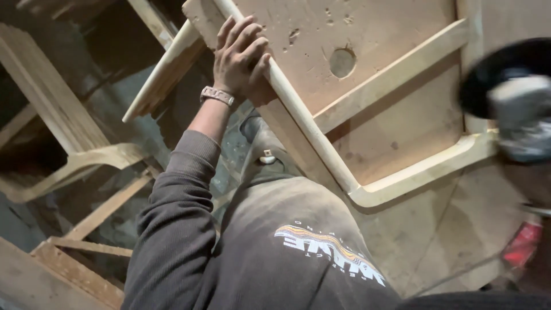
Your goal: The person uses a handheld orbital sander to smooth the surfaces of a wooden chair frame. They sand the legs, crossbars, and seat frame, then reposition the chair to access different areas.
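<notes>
Left hand: the left hand (241,57) is up on the rounded rail of a pale wooden chair frame (367,109), fingers curled together over the rail and clamped on it, thumb side tucked under towards the wrist.
Wrist: a metal-link watch (217,95) sits just below the gripping fingers, and a dark ribbed sleeve (178,212) runs down from it.
Chair frame: it is tilted, underside facing the camera (raw, unfinished wood throughout); its long rail runs from under the fingers down and away to a rounded corner.
Seat panel: just past the fingertips lies the flat board (321,46), with a round hole (342,62) well beyond them and a few small pits closer in.
Right hand: at the far edge, well away from the left fingers, a blurred grey gloved shape (519,115) sits against a dark round disc (505,72), possibly a power tool; I cannot tell how those fingers stand.
Contact: the blurred shape sits at the frame's far curved rail, but whether it touches is unclear.
Behind the fingers: a loose pale slat (163,74) angles away just beside the knuckles.
Further off: more bent wooden frames (69,138) are stacked well apart from the hand.
</notes>
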